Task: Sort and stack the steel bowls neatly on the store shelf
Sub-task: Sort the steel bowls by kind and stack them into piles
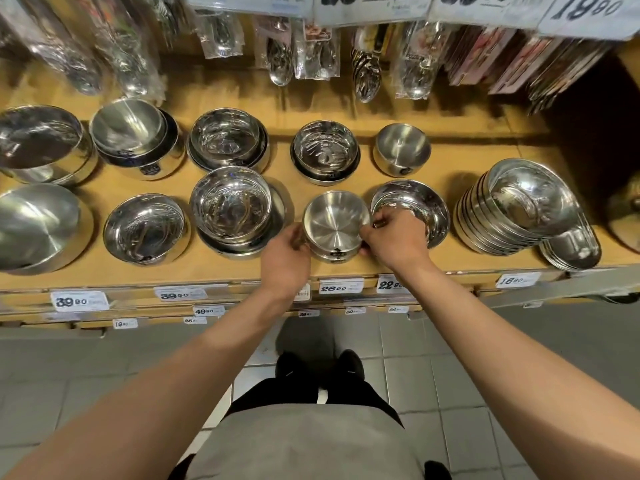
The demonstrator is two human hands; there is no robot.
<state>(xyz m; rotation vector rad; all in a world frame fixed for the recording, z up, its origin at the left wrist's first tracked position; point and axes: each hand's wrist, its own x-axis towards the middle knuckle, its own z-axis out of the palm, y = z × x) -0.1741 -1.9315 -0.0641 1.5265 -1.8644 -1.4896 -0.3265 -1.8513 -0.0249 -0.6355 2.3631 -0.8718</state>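
A small brushed steel bowl (pixel 334 221) sits on top of a short stack near the front edge of the wooden shelf (pixel 460 157). My left hand (pixel 285 256) grips its left side and my right hand (pixel 394 237) grips its right side, fingers curled round the rim. A shiny bowl (pixel 420 206) stands just right of it, partly hidden by my right hand. Other steel bowls stand in two rows: a tall stack (pixel 232 206) to the left, a small brushed bowl (pixel 401 148) behind, a shiny stack (pixel 325 150) beside it.
A leaning stack of shallow bowls (pixel 512 206) fills the right end of the shelf. Large bowls (pixel 38 223) stand at the left. Packaged spoons and ladles (pixel 365 71) hang above the back row. Price tags (pixel 341 286) line the shelf's front edge; grey floor tiles lie below.
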